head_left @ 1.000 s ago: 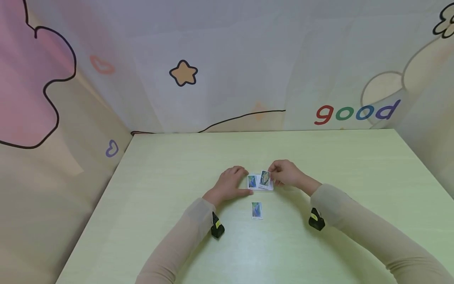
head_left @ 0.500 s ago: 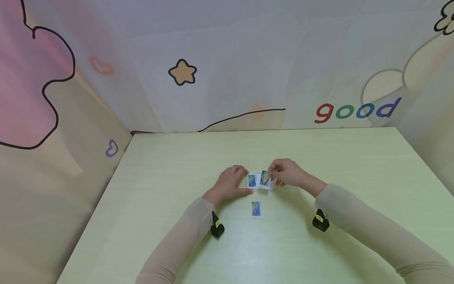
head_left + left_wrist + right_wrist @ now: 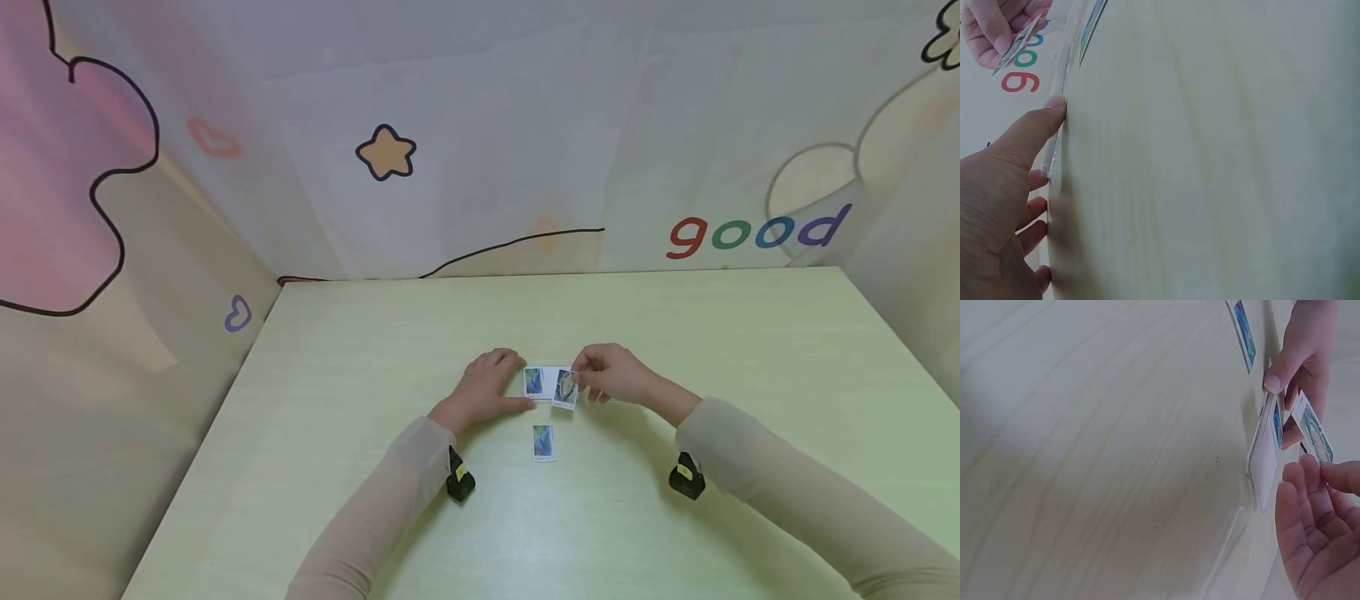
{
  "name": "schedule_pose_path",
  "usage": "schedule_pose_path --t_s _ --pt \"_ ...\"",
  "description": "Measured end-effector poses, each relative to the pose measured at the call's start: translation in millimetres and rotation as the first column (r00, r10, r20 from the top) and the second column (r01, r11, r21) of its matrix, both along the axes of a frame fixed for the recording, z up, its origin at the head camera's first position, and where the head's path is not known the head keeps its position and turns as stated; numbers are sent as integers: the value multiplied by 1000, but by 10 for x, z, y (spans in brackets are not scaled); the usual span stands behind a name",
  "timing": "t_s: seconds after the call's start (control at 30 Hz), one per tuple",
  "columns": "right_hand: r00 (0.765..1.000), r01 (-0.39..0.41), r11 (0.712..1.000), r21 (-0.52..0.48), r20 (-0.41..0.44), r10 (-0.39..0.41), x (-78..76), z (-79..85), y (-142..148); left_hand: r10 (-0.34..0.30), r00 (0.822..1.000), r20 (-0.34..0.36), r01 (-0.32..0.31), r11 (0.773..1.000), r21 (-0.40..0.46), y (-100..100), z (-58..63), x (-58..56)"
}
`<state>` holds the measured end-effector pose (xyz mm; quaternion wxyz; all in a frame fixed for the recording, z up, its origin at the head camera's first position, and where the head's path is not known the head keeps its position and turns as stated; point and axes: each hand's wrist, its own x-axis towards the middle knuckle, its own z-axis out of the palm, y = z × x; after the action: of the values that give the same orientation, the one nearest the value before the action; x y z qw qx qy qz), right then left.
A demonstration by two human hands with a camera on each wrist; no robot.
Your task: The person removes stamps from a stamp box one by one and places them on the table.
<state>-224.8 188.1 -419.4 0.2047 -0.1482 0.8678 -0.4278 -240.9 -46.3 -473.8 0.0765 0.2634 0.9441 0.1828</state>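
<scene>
My right hand [image 3: 615,373] pinches a small stamp [image 3: 566,390] between thumb and fingers, over the right end of a flat white card [image 3: 548,380]. Its toothed edge and green and cream picture show in the right wrist view. Across the left end of the white card lies my left hand [image 3: 486,387], thumb at the near edge and fingers at the far one. A blue-green stamp [image 3: 533,382] lies on the card's left part, beside the left fingers. Nearer to me, a similar blue-green stamp [image 3: 543,443] lies alone on the table.
The pale wood-grain table [image 3: 375,333] reaches back to a printed cloth wall [image 3: 480,150] with a star and the word "good". Clear plastic [image 3: 1225,547] shows near the card in the right wrist view. Black wrist devices [image 3: 460,482] hang under both sleeves.
My right hand has shifted slightly right and toward me with the stamp, which now overhangs the white card's near edge and uncovers more white. My left hand stays in place.
</scene>
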Motion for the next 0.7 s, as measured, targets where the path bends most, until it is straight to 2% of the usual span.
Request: schedule_pose_path --t_s 0.43,0.7 --pt "1000 -30 999 -15 -8 30 55 -30 -19 11 1000 3 -11 1000 2 12 -23 3" --pt "999 -49 998 -32 -7 49 82 -70 10 -8 1000 -29 9 1000 14 2 -18 18"
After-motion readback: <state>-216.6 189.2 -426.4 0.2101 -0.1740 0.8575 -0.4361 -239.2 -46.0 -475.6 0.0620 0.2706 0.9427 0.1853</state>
